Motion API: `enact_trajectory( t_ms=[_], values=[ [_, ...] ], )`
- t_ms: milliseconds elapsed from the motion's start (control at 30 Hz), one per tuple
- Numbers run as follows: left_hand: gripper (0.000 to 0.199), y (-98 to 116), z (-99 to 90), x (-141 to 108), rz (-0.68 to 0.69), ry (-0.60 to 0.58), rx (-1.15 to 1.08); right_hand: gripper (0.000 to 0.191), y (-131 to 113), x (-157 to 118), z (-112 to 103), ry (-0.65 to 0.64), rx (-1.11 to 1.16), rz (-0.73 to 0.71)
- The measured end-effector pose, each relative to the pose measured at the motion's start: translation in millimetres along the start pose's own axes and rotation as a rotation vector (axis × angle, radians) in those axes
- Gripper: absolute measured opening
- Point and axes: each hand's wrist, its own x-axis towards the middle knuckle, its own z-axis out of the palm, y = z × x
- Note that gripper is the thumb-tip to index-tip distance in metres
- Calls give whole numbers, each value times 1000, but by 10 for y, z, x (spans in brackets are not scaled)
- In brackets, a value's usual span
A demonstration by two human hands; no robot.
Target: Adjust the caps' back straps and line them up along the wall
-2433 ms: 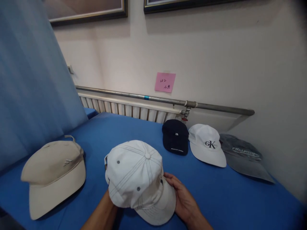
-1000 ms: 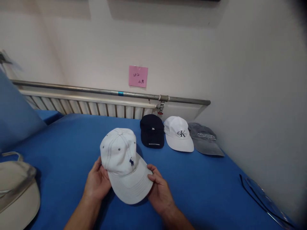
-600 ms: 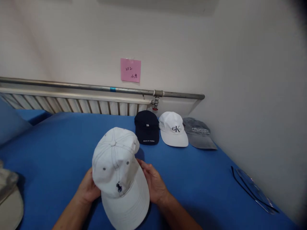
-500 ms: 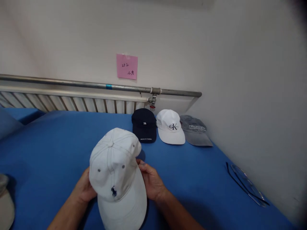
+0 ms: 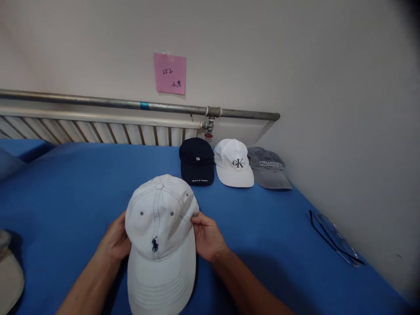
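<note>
Between my two hands is a white baseball cap (image 5: 160, 236) with a small dark blue horse-rider emblem, its brim pointing down toward me. My left hand (image 5: 117, 238) grips the cap's left side, with the fingertips hidden behind it. On the other side my right hand (image 5: 208, 236) closes on the edge, thumb in front. Beyond it, side by side, lie a black cap (image 5: 197, 162), a white cap (image 5: 233, 164) lettered GK, and a grey cap (image 5: 269, 168) with white script.
A blue sheet (image 5: 82, 188) covers the surface. Eyeglasses (image 5: 336, 238) lie at the right by the wall. At the lower left edge a beige cap (image 5: 9, 275) shows in part. A radiator (image 5: 114, 133), a metal pipe (image 5: 108, 103) and a pink note (image 5: 169, 73) are behind.
The held cap has turned more upright, with its emblem facing me more squarely and its brim swung slightly left. The background caps and note appear higher in view.
</note>
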Motion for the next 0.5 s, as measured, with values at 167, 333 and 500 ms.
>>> enact_trajectory(
  t_ms=[167,333,500],
  values=[
    [37,-19,153,-81,8,114,-8,28,-47,-23,4,35,-26,16],
    [40,24,155,-116,129,123,-42,29,-11,-123,47,-88,-120,92],
    [39,98,126,-122,306,27,-148,37,90,-226,64,-175,-290,198]
  ],
)
